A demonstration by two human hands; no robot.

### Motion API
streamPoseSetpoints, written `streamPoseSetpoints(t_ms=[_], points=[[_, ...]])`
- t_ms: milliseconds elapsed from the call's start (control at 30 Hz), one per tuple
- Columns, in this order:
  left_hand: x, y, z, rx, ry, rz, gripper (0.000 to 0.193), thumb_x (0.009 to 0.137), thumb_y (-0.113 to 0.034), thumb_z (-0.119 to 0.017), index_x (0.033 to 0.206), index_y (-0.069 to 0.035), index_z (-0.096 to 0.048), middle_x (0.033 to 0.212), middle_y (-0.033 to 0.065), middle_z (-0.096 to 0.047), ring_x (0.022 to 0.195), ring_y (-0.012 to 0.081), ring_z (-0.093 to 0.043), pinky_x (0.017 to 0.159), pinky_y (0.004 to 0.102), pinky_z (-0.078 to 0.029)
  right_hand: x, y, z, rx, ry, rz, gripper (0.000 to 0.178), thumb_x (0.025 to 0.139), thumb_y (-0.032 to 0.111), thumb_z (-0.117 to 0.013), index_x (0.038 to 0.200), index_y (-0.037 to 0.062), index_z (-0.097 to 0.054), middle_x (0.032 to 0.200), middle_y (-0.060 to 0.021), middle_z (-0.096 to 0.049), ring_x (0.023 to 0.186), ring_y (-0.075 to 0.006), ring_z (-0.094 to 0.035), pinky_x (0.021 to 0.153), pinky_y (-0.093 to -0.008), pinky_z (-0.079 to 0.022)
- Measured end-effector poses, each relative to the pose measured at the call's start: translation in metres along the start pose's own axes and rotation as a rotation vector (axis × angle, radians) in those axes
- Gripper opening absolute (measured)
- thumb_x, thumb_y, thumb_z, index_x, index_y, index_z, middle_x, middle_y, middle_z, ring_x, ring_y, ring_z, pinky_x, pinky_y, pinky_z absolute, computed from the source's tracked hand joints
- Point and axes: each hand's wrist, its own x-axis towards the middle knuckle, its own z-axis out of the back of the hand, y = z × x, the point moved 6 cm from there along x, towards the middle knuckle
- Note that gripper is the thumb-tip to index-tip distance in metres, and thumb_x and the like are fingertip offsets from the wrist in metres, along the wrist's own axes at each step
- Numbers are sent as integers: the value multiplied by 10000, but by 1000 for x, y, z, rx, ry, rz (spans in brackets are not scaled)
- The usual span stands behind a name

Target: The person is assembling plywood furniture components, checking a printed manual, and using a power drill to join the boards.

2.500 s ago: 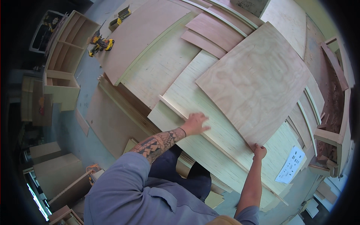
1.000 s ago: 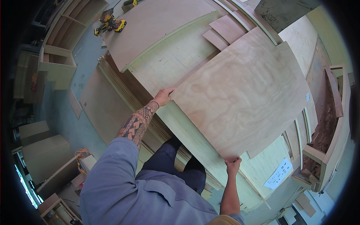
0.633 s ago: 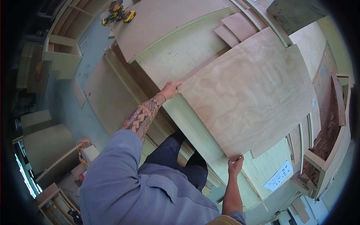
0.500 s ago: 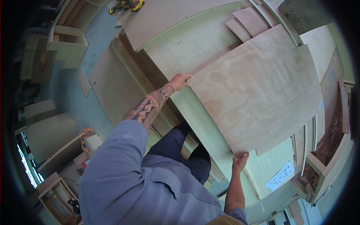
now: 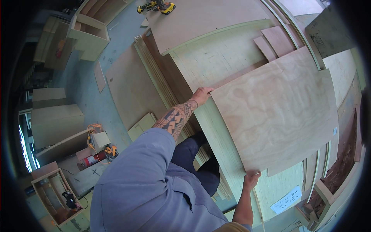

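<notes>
A wide plywood panel [image 5: 278,116] with wavy grain lies over the pale wooden worktop [image 5: 216,133]. My left hand [image 5: 202,96] is closed on its near left corner, thumb and fingers pinching the edge. At the near right corner my right hand [image 5: 252,178] grips the same panel from below. Part of another sheet [image 5: 284,166] sticks out under the panel's right side. A white printed paper [image 5: 286,199] lies on the wood to the right of my right hand.
Narrow boards [image 5: 276,40] lie beyond the panel. A yellow-and-black power tool [image 5: 165,7] rests at the far left of the bench. Sheets [image 5: 133,77] lean by the bench's left side. Open cabinets [image 5: 89,31] stand on the floor. A scrap bin [image 5: 340,154] is at right.
The view has turned, so the bench and panel appear shifted right and slightly down. Both hands keep their hold on the same panel corners.
</notes>
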Motion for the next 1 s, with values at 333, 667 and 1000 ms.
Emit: streamPoseSetpoints(t_ms=[333, 667, 1000], points=[[3, -12, 10, 62, 154, -84, 291, 913, -52, -665, 1199, -62, -712, 1097, 192, -736, 1040, 309, -720, 921, 373, -555, -4, -9, -6, -48, -7, -154, 799, 780, 17, -714, 1490, 15, -349, 1137, -304, -688, 1046, -485, -670, 880, -534, -529], [8, -7, 3, 48, 94, -227, 256, 914, -39, -666, 1167, -47, -707, 1060, 190, -723, 988, 333, -711, 882, 381, -559, -16, -6, -4, 11, -90, -142, 835, 791, 36, -765, 1525, 43, -368, 1088, -234, -730, 986, -405, -714, 842, -481, -549], [13, -4, 4, 94, 123, -393, 209, 890, -51, -692, 1098, -52, -693, 1014, 185, -700, 975, 375, -681, 840, 435, -549, -7, -25, -8, -16, -82, -15, 911, 785, 48, -792, 1552, 37, -299, 1027, -177, -727, 975, -369, -708, 843, -463, -553]])
